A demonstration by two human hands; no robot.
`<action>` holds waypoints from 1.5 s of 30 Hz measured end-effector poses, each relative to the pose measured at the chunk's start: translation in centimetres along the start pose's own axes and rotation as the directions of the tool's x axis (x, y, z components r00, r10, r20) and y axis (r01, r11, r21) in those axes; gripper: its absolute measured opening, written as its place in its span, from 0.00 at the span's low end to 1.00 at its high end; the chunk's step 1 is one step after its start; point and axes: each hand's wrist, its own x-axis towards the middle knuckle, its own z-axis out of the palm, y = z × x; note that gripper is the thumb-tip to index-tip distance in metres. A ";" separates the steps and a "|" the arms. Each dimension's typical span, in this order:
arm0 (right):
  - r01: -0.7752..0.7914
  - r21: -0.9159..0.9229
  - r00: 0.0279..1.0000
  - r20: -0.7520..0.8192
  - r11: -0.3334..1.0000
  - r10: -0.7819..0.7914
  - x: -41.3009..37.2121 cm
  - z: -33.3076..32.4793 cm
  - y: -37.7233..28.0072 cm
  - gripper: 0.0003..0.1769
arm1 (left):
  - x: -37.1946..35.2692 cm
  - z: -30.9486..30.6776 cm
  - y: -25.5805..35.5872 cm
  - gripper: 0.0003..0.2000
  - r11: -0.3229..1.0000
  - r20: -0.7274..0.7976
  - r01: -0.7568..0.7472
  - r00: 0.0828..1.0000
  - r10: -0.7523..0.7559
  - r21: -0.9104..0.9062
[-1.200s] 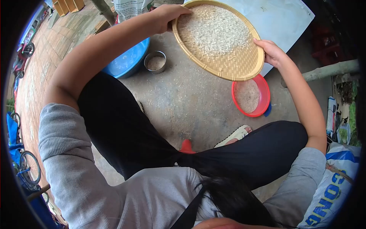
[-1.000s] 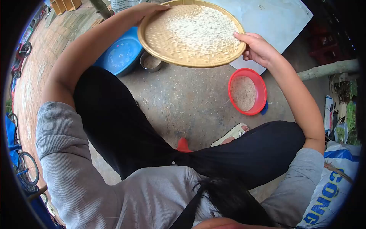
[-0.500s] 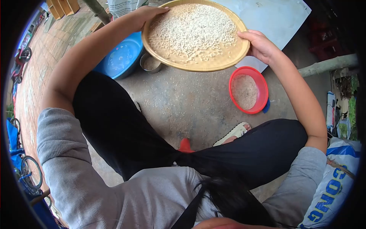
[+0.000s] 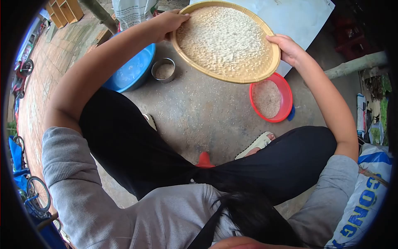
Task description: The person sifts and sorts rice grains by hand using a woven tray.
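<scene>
Left hand (image 4: 170, 23) and right hand (image 4: 288, 50) clasped one grain-strewn tray (image 4: 270, 60) by opposite edges, open floor (image 4: 199, 110) flanking one red basin (image 4: 285, 97).

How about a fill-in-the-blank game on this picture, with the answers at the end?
1. The bowl near the right hand is coloured ____.
2. The big basin near the left hand is coloured ____.
3. Of the bowl and the basin, the small metal cup stands closer to the ____.
4. The number of hands gripping the woven tray is ____.

Missing words: red; blue; basin; two.
</scene>
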 end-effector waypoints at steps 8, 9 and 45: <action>-0.048 -0.079 0.989 0.133 0.996 0.059 -3.0 6.0 -2.2 0.16 | 5.5 -5.3 -4.4 0.20 0.998 0.274 0.028 0.961 -0.041 0.052; -0.047 -0.074 0.989 0.133 0.996 0.057 -2.3 4.7 -1.7 0.16 | 5.2 -4.0 -4.2 0.18 1.000 0.183 0.023 0.983 -0.024 0.007; -0.009 -0.077 0.997 0.079 0.997 0.015 -3.9 4.1 -0.3 0.15 | 3.5 -2.9 -3.7 0.16 1.000 0.145 0.016 0.989 -0.016 0.004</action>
